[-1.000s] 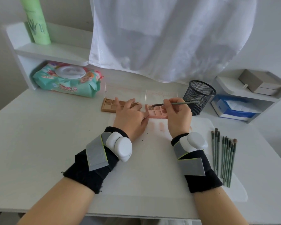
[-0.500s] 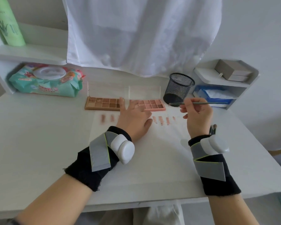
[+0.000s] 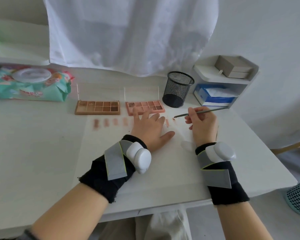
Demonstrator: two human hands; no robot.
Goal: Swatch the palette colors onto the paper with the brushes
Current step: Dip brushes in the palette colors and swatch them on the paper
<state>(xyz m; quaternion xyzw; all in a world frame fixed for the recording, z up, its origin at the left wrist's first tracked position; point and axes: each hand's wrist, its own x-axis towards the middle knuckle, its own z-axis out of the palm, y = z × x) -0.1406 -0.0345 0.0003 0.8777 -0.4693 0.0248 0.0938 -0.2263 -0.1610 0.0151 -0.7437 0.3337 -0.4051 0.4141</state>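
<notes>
The right hand (image 3: 202, 126) pinches a thin green-handled brush (image 3: 200, 112) — bristles at nine o'clock over the white paper (image 3: 145, 170) — while the left hand (image 3: 148, 129) lies flat, holding nothing.

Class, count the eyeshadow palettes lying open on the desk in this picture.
2. The brown palette lies left of centre; the pink palette lies beside it on the right, its near edge partly covered by the left hand.

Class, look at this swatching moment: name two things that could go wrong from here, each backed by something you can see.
1. The left hand lies flat on the paper among the swatches; sliding it could smear them.
2. The right hand pinches the brush with its tip just above the last swatch; loose powder specks nearby suggest more fallout may dirty the paper.
</notes>
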